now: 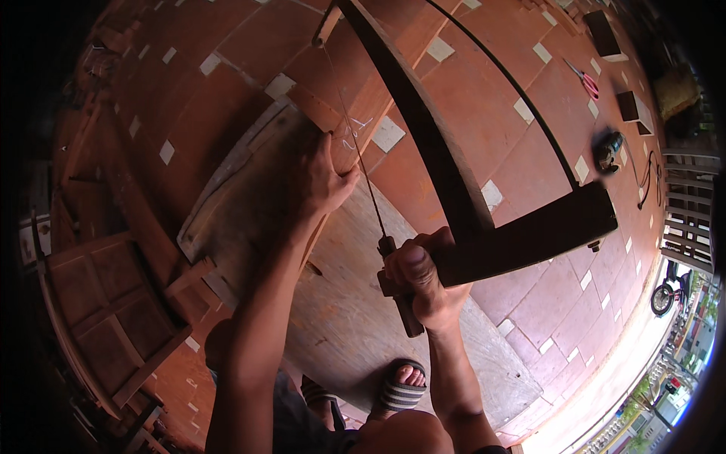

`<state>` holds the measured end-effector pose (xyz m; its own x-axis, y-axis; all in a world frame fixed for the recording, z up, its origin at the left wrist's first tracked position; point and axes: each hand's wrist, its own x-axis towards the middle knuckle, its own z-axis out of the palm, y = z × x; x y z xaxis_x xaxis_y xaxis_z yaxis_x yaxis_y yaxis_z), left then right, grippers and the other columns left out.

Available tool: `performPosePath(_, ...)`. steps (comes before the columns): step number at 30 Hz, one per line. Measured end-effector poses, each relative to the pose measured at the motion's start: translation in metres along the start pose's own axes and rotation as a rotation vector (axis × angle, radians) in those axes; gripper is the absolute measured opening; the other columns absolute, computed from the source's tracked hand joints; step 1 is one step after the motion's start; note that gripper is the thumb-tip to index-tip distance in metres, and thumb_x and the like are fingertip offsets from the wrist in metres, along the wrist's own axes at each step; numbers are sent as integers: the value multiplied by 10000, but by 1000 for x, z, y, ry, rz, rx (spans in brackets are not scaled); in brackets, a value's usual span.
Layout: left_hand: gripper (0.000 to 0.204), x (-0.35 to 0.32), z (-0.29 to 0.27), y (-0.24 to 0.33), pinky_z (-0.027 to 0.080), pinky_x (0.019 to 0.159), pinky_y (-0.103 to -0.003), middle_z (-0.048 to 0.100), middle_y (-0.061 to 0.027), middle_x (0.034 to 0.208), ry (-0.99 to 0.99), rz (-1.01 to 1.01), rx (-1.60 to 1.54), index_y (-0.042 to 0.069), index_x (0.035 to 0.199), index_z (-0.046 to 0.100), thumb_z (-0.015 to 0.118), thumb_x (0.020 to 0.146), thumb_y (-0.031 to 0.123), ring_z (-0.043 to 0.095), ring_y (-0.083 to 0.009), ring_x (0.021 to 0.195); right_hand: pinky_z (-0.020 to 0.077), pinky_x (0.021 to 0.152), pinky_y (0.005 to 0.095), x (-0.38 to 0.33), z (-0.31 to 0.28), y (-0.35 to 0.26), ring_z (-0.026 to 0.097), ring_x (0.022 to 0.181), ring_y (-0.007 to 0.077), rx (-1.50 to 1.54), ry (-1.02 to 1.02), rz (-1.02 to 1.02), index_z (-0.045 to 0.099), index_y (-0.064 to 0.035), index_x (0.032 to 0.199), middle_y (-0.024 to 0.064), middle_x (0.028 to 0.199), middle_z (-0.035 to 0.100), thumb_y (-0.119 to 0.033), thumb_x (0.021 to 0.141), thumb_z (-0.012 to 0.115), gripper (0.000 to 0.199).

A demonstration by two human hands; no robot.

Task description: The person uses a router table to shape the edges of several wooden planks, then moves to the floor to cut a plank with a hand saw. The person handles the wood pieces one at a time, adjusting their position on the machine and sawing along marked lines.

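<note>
On grey board [355, 318], hands [321, 178] [420, 276] grip wooden frame saw [461, 204].

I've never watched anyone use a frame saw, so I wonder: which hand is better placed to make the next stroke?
Probably the right hand: it grips the frame saw at its lower handle. The left hand presses flat on the wooden piece beside the blade, steadying it.

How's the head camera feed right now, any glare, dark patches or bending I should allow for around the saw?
Head view: strong fisheye, so the saw frame and floor tiles curve toward the rim; black vignette at the corners. The left side is dim, the wooden frames there hard to read. Bright washed-out daylight at lower right. The left hand, right hand and thin blade look reasonably sharp.
</note>
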<state>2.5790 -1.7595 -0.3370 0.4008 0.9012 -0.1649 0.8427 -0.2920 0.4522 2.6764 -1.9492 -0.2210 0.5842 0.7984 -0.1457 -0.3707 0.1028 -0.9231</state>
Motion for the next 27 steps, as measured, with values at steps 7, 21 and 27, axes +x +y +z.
performPosePath(7,750,-3,-6,6,500,1039,-524,586,-195,1381,-26,-26,-10,95,1459,435,766,837,350,590,-435,1216,453,517,333,-13,-9,4,484,527,156,-65,-63,25,478,-5,926,90,651,536,-299,993,705,377)
performPosePath(21,535,1,11,-5,538,889,-539,679,-254,1074,114,130,-181,15,1184,525,827,791,217,666,-469,1023,463,529,369,-86,-21,-28,494,509,190,52,32,85,470,-55,870,93,616,533,-257,995,702,332)
performPosePath(27,485,5,3,-6,541,820,-547,681,-235,971,75,110,-133,22,1085,520,806,798,288,679,-481,929,466,520,374,-128,-48,-44,492,504,190,129,-30,136,446,-94,831,65,607,517,-247,989,711,344)
